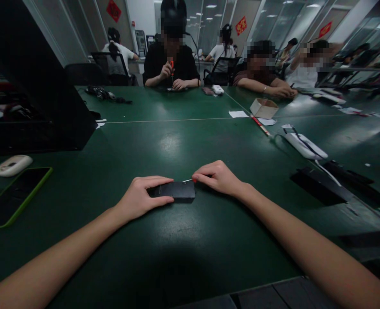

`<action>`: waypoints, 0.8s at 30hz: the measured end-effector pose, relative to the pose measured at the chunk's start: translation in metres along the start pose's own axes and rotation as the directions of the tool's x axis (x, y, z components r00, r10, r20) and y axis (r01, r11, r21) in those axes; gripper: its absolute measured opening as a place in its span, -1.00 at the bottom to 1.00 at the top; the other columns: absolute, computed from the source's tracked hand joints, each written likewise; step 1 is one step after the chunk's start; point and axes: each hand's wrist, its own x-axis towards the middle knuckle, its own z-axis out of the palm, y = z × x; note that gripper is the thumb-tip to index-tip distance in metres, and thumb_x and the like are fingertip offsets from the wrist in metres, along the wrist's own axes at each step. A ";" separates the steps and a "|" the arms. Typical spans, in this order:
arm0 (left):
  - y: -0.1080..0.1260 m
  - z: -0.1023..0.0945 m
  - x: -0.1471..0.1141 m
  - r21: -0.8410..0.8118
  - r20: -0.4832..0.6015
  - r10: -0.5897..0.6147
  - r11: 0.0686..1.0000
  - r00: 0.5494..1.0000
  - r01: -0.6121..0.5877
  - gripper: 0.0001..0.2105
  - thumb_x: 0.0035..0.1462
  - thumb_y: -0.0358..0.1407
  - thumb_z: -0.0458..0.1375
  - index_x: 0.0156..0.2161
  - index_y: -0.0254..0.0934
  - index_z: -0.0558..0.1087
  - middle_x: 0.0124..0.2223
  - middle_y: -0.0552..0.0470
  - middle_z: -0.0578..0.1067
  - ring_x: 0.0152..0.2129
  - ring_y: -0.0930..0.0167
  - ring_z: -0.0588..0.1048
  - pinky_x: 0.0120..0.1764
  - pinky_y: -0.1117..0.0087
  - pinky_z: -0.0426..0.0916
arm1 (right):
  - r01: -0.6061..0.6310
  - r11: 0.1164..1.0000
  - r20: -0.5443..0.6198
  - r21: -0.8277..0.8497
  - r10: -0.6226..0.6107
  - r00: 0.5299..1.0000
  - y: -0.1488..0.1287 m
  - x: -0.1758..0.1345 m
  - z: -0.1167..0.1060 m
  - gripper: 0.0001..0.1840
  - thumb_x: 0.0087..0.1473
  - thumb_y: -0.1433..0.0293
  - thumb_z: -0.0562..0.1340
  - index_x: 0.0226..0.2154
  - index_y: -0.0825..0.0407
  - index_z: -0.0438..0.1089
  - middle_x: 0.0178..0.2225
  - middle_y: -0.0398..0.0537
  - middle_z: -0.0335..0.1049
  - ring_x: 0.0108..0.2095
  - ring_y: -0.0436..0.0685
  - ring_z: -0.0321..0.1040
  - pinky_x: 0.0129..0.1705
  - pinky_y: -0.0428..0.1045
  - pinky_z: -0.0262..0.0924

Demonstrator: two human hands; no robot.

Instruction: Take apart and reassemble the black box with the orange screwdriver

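A black rectangular box point(184, 191) lies flat on the green table point(170, 143) in front of me. My left hand point(142, 195) grips its left end, thumb along the near side and fingers along the far side. Between the thumb and fingertips of my right hand point(218, 178) is a small screwdriver with a red handle point(194, 178). Its thin metal shaft point(187, 180) points left over the far right part of the box's top. Whether the tip touches the box, I cannot tell.
A phone in a green case point(14, 195) and a white rounded object point(12, 165) lie at the left, by a large black frame point(38, 86). To the right are black pieces point(318, 185), a white power strip point(304, 141) and an open carton point(263, 108). Several people sit beyond.
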 end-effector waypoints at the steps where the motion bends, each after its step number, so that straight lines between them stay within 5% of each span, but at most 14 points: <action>1: 0.000 0.000 0.000 0.002 -0.001 0.001 1.000 1.000 -0.001 -0.56 0.09 -0.08 0.39 0.05 -0.21 0.61 0.00 -0.07 0.65 -0.08 0.22 0.62 0.02 0.26 0.48 | -0.010 1.000 -0.004 0.002 0.010 1.000 0.001 -0.001 -0.001 -0.60 0.35 0.22 0.16 -0.36 0.08 0.58 -0.40 -0.07 0.58 -0.42 -0.01 0.47 -0.32 -0.10 0.23; 10: -0.001 0.002 -0.002 0.002 -0.018 0.020 1.000 1.000 -0.020 -0.57 0.09 -0.10 0.40 0.05 -0.21 0.60 -0.01 -0.07 0.65 -0.08 0.22 0.62 0.00 0.27 0.49 | -0.142 0.990 -0.015 0.003 0.142 0.990 0.000 -0.001 0.008 -0.55 0.34 0.18 0.14 -0.38 0.10 0.59 -0.53 -0.12 0.47 -0.54 -0.06 0.30 -0.40 -0.10 0.08; 24: 0.000 0.003 -0.002 0.017 -0.025 0.067 0.998 0.997 -0.067 -0.59 0.12 -0.13 0.38 0.05 -0.23 0.59 0.00 -0.07 0.65 -0.07 0.25 0.62 0.01 0.30 0.48 | -0.110 0.993 0.014 0.037 0.110 0.994 0.011 -0.003 0.007 -0.51 0.35 0.15 0.12 -0.38 0.12 0.58 -0.49 -0.08 0.50 -0.49 -0.04 0.36 -0.36 -0.10 0.12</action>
